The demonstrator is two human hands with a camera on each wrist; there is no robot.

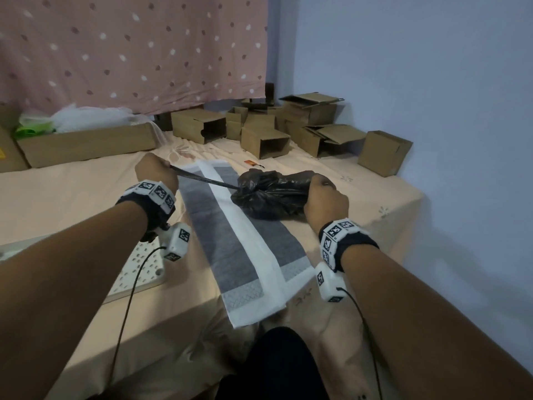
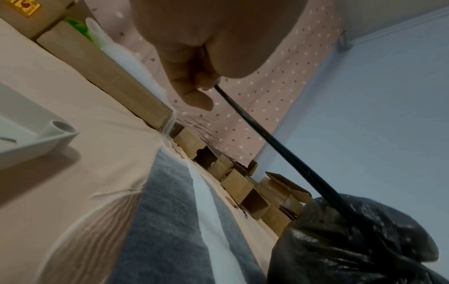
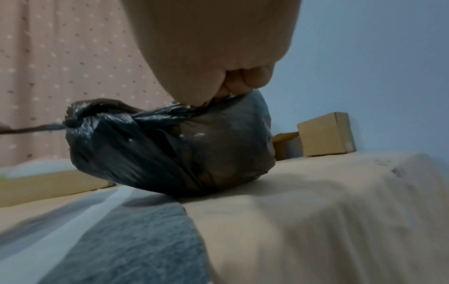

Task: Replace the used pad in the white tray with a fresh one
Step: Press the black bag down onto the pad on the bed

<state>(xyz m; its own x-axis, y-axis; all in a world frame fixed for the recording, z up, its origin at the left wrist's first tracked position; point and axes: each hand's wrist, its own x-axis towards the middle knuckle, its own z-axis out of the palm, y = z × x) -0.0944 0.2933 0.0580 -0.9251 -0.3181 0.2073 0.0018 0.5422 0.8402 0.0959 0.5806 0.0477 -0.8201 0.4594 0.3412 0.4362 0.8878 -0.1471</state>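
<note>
A bulging black plastic bag (image 1: 271,194) (image 3: 170,151) lies on the peach sheet, partly on a folded grey and white pad (image 1: 239,243) (image 2: 167,221). My left hand (image 1: 155,171) (image 2: 194,84) pinches a stretched strip of the bag (image 1: 204,179) (image 2: 274,149), taut to the left of a knot (image 3: 73,120). My right hand (image 1: 323,197) (image 3: 218,76) grips the other twisted end on top of the bag. The white perforated tray (image 1: 138,269) (image 2: 36,142) sits at the left under my left forearm; what is in it is hidden.
Several open cardboard boxes (image 1: 265,131) are piled at the back by the blue wall. A long flat carton (image 1: 86,145) with white and green plastic lies at the back left. The bed's edge (image 1: 415,203) drops off on the right.
</note>
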